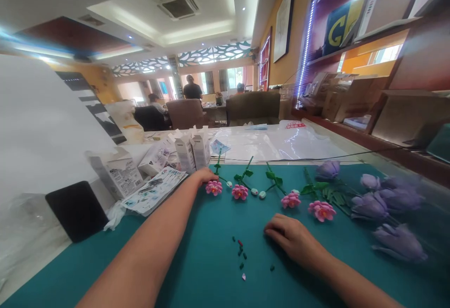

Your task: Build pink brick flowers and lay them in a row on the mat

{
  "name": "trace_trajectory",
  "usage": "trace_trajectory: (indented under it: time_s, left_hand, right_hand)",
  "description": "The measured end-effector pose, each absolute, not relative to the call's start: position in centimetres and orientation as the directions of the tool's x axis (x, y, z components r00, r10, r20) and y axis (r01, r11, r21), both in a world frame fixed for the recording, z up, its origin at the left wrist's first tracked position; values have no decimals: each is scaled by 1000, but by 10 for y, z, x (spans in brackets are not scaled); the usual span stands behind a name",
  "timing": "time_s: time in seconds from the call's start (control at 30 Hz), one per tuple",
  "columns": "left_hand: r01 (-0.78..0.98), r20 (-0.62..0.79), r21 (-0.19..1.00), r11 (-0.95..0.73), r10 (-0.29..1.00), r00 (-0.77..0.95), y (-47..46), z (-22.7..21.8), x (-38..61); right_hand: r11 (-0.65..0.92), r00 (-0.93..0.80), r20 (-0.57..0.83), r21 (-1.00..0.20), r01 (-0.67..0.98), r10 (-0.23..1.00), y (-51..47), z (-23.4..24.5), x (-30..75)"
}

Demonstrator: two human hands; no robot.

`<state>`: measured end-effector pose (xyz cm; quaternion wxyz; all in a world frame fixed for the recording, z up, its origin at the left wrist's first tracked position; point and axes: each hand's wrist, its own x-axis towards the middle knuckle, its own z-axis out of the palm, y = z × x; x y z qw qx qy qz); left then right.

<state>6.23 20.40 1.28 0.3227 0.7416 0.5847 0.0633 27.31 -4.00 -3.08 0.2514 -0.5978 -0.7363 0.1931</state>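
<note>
My left hand (205, 176) reaches far forward over the teal mat (197, 261), fingers curled at a pink brick flower (214, 187) and its green stem (218, 162). What the fingers hold is hidden. My right hand (291, 235) rests on the mat with fingers bent and pressed down, near small loose pieces (241, 251). More pink flowers lie in a row: one (240, 191), another (291, 200), a third (322, 210). Purple tulip-like flowers (383, 200) lie at the right.
White boxes (192, 151) and an instruction sheet (154, 191) lie at the mat's left corner, beside a black pad (76, 210). Clear plastic sheeting (277, 144) covers the table beyond. Shelves with cardboard boxes (351, 97) run along the right. People sit at chairs far behind.
</note>
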Motion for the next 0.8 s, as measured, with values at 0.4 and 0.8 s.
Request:
trace_trajectory:
  time_s: [0.4,0.8]
  left_hand:
    - [846,-283,526,-81,922,264,196,13,68]
    - [878,210,219,-427,899,385,133,53,78]
  right_hand:
    - [251,-145,229,-548,798,963,-41,-35,273]
    - [-94,33,369,148,985,929,-18,-4,312]
